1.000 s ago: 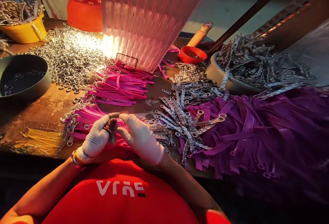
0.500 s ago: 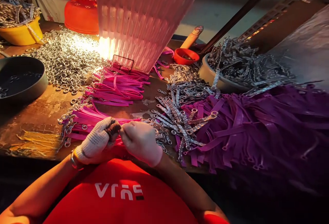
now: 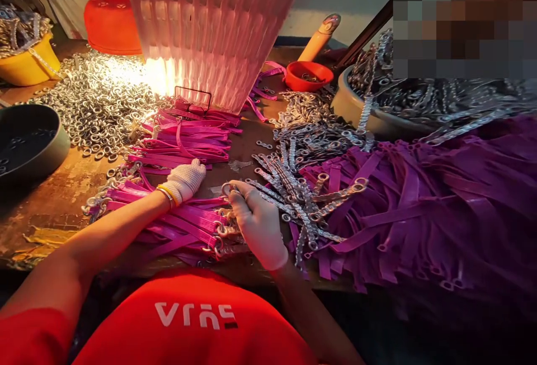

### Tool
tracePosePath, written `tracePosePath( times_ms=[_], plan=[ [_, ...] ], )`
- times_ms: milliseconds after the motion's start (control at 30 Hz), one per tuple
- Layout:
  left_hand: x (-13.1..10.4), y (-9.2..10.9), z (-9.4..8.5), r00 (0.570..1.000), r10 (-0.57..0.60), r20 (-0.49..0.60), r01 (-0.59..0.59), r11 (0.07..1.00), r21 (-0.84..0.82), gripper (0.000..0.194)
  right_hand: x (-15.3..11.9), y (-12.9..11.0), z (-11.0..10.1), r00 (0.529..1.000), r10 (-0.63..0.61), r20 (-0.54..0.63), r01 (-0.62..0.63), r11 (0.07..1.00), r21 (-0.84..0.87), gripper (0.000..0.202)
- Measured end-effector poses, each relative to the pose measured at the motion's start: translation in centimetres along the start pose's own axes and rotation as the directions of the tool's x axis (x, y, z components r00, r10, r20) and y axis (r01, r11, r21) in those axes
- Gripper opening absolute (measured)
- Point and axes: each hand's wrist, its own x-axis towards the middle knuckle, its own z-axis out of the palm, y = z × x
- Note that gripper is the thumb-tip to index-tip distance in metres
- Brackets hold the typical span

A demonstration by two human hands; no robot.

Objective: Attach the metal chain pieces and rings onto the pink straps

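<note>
My left hand, in a white knitted glove, is stretched forward over the pink straps. Its fingers are curled closed at the near edge of the upper strap bundle, and whatever they hold is hidden. Below its wrist lies a second bundle of pink straps with metal rings at the ends. My right hand, also in a white glove, pinches a metal ring between thumb and fingertips. Beside that hand are silver braided chains with ring ends.
Loose metal rings are heaped under a red lamp, beside a ribbed translucent sheet. A dark pan and yellow tub stand left. A red bowl, a chain-filled basin and purple straps are right.
My hands were together near my chest with a dark brown thing between them. Now they are apart: the left has reached forward, the right moved rightward with a ring. The camera view has shifted slightly.
</note>
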Motion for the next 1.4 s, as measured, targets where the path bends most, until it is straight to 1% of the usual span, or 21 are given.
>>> tracePosePath(
  times_ms=[133, 233, 300, 333, 367, 433, 467, 533, 600, 633, 733, 800, 867, 933, 967, 1033, 1100, 1167, 1233, 1333, 1400],
  plan=[
    [0.7, 0.9, 0.7, 0.996, -0.079, -0.033, 0.080, 0.996, 0.034, 0.033, 0.0, 0.3, -0.2, 0.999, -0.050, 0.023, 0.049, 0.998, 0.034, 0.023],
    [-0.8, 0.5, -0.6, 0.999, -0.001, -0.040, 0.003, 0.999, 0.045, 0.024, 0.2, 0.4, -0.1, 0.994, -0.110, 0.007, 0.110, 0.992, 0.059, 0.022],
    [-2.8, -0.1, -2.0, 0.998, 0.063, -0.015, -0.064, 0.996, -0.055, 0.022, 0.4, 0.2, 0.3, 0.988, -0.151, 0.018, 0.150, 0.987, 0.053, 0.024],
    [-3.9, -0.4, -2.7, 0.997, 0.079, 0.008, -0.076, 0.979, -0.190, 0.025, 0.6, 0.0, 0.7, 0.983, -0.184, 0.028, 0.182, 0.982, 0.044, 0.025],
    [-5.2, -0.7, -3.3, 0.996, 0.082, 0.036, -0.062, 0.923, -0.379, 0.028, 0.7, -0.2, 1.0, 0.974, -0.221, 0.040, 0.220, 0.975, 0.034, 0.026],
    [-7.7, -1.1, -4.1, 0.994, 0.057, 0.091, 0.026, 0.695, -0.719, 0.030, 1.0, -0.7, 1.8, 0.956, -0.282, 0.078, 0.282, 0.959, 0.005, 0.028],
    [-8.9, -1.2, -4.3, 0.992, 0.041, 0.119, 0.073, 0.580, -0.811, 0.030, 1.1, -1.0, 2.2, 0.948, -0.299, 0.104, 0.302, 0.953, -0.017, 0.028],
    [-10.9, -1.1, -4.3, 0.986, 0.023, 0.164, 0.132, 0.485, -0.865, 0.034, 1.1, -1.6, 2.9, 0.934, -0.318, 0.164, 0.336, 0.938, -0.092, 0.028],
    [-12.3, -0.9, -4.0, 0.981, 0.027, 0.194, 0.156, 0.491, -0.857, 0.040, 0.8, -2.1, 3.4, 0.918, -0.342, 0.201, 0.382, 0.900, -0.210, 0.026],
    [-12.8, -0.9, -3.9, 0.982, 0.032, 0.188, 0.143, 0.527, -0.838, 0.040, 0.6, -2.3, 3.6, 0.908, -0.364, 0.209, 0.412, 0.869, -0.273, 0.024],
    [-13.2, -0.9, -3.7, 0.995, 0.099, 0.033, -0.051, 0.737, -0.674, 0.028, -0.2, -2.3, 3.7, 0.859, -0.457, 0.232, 0.511, 0.744, -0.430, 0.024],
    [-12.9, -1.2, -3.6, 0.976, 0.210, -0.051, -0.205, 0.825, -0.527, 0.017, -0.7, -2.0, 3.8, 0.823, -0.515, 0.238, 0.559, 0.662, -0.499, 0.025],
    [-12.5, -1.6, -3.2, 0.946, 0.325, -0.021, -0.294, 0.824, -0.485, 0.013, -1.2, -1.6, 4.0, 0.809, -0.546, 0.221, 0.566, 0.620, -0.544, 0.027],
    [-12.3, -2.0, -2.4, 0.909, 0.415, 0.034, -0.345, 0.796, -0.497, 0.015, -1.5, -1.3, 4.3, 0.824, -0.536, 0.181, 0.534, 0.632, -0.561, 0.027],
    [-12.3, -2.1, -1.8, 0.902, 0.431, 0.025, -0.365, 0.792, -0.489, 0.015, -1.7, -1.1, 4.5, 0.840, -0.518, 0.162, 0.510, 0.653, -0.560, 0.026],
    [-12.6, -2.3, -0.7, 0.919, 0.390, -0.061, -0.370, 0.796, -0.479, 0.011, -1.9, -1.0, 4.6, 0.874, -0.469, 0.130, 0.459, 0.707, -0.538, 0.024],
    [-13.2, -2.3, 0.1, 0.945, 0.311, -0.103, -0.312, 0.761, -0.569, 0.010, -2.2, -1.1, 4.5, 0.898, -0.425, 0.114, 0.423, 0.764, -0.486, 0.023],
    [-13.8, -2.3, 0.3, 0.966, 0.255, -0.039, -0.203, 0.660, -0.724, 0.021, -2.4, -1.5, 4.0, 0.905, -0.402, 0.141, 0.423, 0.810, -0.406, 0.025],
    [-14.3, -2.4, 0.2, 0.974, 0.227, 0.008, -0.129, 0.581, -0.804, 0.030, -2.4, -2.0, 3.4, 0.899, -0.380, 0.218, 0.436, 0.825, -0.359, 0.032],
    [-14.6, -2.6, 0.1, 0.971, 0.209, -0.118, -0.225, 0.622, -0.750, 0.030, -2.2, -2.8, 2.8, 0.887, -0.276, 0.369, 0.425, 0.799, -0.425, 0.047],
    [-14.6, -2.7, 0.4, 0.956, 0.211, -0.202, -0.292, 0.690, -0.662, 0.027, -1.9, -3.0, 2.8, 0.886, -0.204, 0.417, 0.413, 0.758, -0.505, 0.042]
  ],
)
